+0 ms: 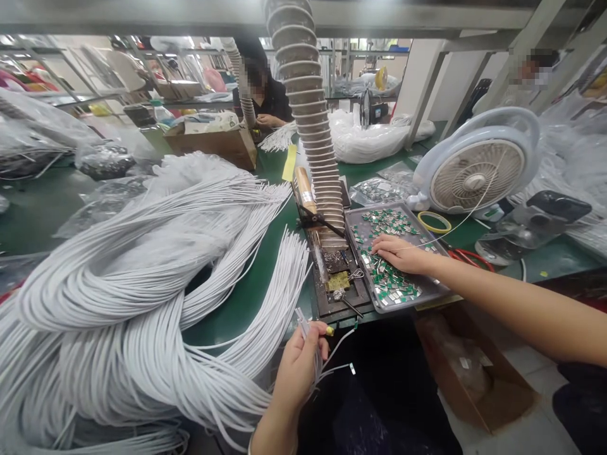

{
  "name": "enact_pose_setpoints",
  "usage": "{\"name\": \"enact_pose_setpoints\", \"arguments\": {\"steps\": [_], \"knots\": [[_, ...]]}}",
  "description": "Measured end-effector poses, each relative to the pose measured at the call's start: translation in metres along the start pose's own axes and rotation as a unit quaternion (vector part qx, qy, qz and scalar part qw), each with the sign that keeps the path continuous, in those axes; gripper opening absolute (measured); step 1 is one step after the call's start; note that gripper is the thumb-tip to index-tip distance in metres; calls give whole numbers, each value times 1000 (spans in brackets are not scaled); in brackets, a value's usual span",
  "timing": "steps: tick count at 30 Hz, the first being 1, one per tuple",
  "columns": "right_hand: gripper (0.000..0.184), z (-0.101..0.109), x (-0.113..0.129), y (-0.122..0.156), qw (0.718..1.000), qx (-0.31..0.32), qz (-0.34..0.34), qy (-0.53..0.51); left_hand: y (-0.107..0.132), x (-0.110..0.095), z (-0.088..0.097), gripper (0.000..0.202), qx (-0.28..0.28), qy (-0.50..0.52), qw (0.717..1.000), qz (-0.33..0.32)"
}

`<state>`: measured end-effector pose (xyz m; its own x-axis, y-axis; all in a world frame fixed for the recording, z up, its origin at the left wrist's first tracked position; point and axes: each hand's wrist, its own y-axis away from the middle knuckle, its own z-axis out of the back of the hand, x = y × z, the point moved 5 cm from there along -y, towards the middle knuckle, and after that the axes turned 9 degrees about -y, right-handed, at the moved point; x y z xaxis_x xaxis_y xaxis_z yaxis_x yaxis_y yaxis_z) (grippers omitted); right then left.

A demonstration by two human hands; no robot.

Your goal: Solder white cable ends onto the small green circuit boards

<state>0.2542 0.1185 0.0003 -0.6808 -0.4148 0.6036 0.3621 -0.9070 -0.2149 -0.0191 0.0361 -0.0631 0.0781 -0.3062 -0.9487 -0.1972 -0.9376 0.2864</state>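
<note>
My left hand [300, 360] is closed round a few thin white cables [327, 366] at the table's front edge, one cable end carrying a small green part. My right hand [401, 253] reaches into a grey metal tray [429, 292] of small green and silver circuit boards [389, 281], fingers flat and pressed on the pieces. Between the hands sits a dark soldering fixture [339, 284] under a ribbed white extraction hose [310, 120]. A thin wire runs from my right hand up toward the fan.
A big pile of white cables [142, 272] fills the left of the green table [251, 278]. A white fan [477, 170], a yellow tape ring [434, 222], plastic bags and a cardboard box [213, 142] stand around. Other people sit at the far side.
</note>
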Motion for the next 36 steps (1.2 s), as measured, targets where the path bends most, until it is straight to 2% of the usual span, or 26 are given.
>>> {"name": "enact_pose_setpoints", "arguments": {"steps": [6,13,15,17,21,24,30,36], "knots": [[35,6,12,25,1000,4,-3,-27,1,0,0,39,-11,21,1000,-12],[36,9,33,51,1000,23,0,10,3,-8,-10,34,24,89,996,-21],[35,13,40,58,999,-21,7,41,2,-10,-13,33,29,99,994,-20],[32,18,49,65,993,-93,11,71,1,-12,-16,33,30,101,994,-19],[24,22,64,82,964,-251,-9,88,-1,-14,-19,34,21,107,994,-12],[15,11,71,88,953,-290,-32,83,-2,-15,-21,35,19,116,993,-4],[12,-19,78,75,970,-193,-31,145,-2,-16,-22,38,15,113,993,8],[16,-24,64,68,975,-129,-53,173,-2,-18,-23,35,9,100,995,1]]}}
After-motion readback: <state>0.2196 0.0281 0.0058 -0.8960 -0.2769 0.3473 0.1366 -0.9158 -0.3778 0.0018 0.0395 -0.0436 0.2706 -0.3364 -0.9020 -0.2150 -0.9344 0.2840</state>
